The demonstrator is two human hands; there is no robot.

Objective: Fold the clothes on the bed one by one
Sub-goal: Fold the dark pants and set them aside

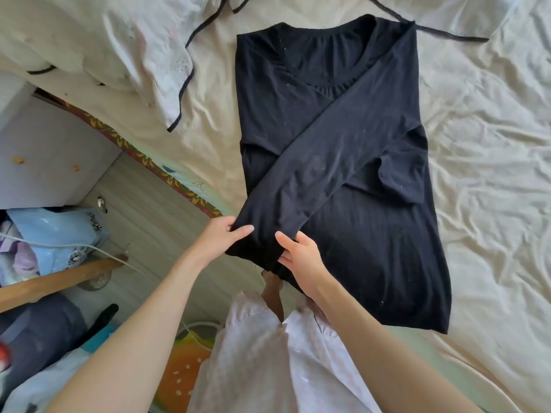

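A black long-sleeved top (372,228) lies flat on the cream bed sheet (492,144), neckline at the far end. Both its sides are folded inward, and one long sleeve (316,165) runs diagonally across the body toward the bed's near edge. My left hand (222,235) pinches the cuff end of that sleeve from the left. My right hand (301,253) grips the same cuff from the right, thumb on top. The cuff hangs just past the edge of the bed.
A pale garment with dark trim (167,64) lies crumpled at the far left of the bed, another (465,13) at the far right. Left of the bed are a wooden floor (143,210), a white cabinet (44,150), bags and a wooden bar (59,278).
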